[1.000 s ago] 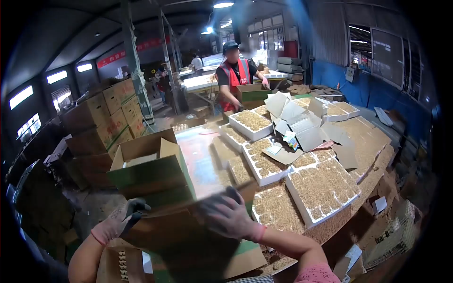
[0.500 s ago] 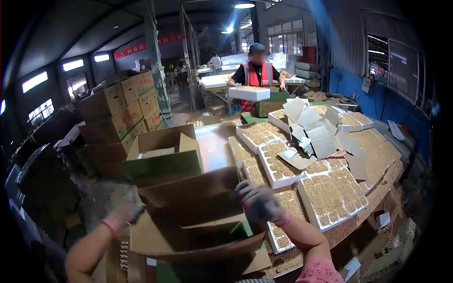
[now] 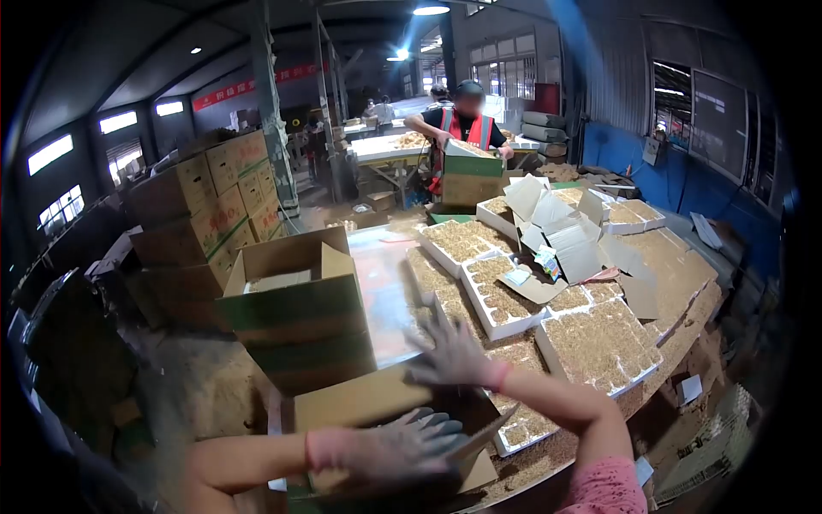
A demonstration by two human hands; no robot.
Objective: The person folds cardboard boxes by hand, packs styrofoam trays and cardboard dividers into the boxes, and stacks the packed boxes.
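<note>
An open cardboard box (image 3: 347, 401) with raised flaps stands right in front of me. My left hand (image 3: 409, 445), in a grey-palmed work glove, reaches across its opening with fingers stretched out; motion blurs it, and I cannot tell whether it touches a flap. Beside the box's far right corner, my right hand (image 3: 458, 353) is gloved too, its fingers spread and blurred. Nothing shows in either hand. Just past my right hand lie white foam trays (image 3: 591, 347) filled with a brown crumbly material.
Another open box (image 3: 295, 304) with a green lower band stands at the far left. Stacked cartons (image 3: 205, 214) rise behind it. Torn cardboard (image 3: 569, 244) lies over the trays. Across the table, a person in a red vest (image 3: 479, 128) holds a tray above a box (image 3: 471, 184).
My left hand has swung from the box's left side across its opening. My right hand has opened and lifted slightly. The person opposite has brought a tray over the far box.
</note>
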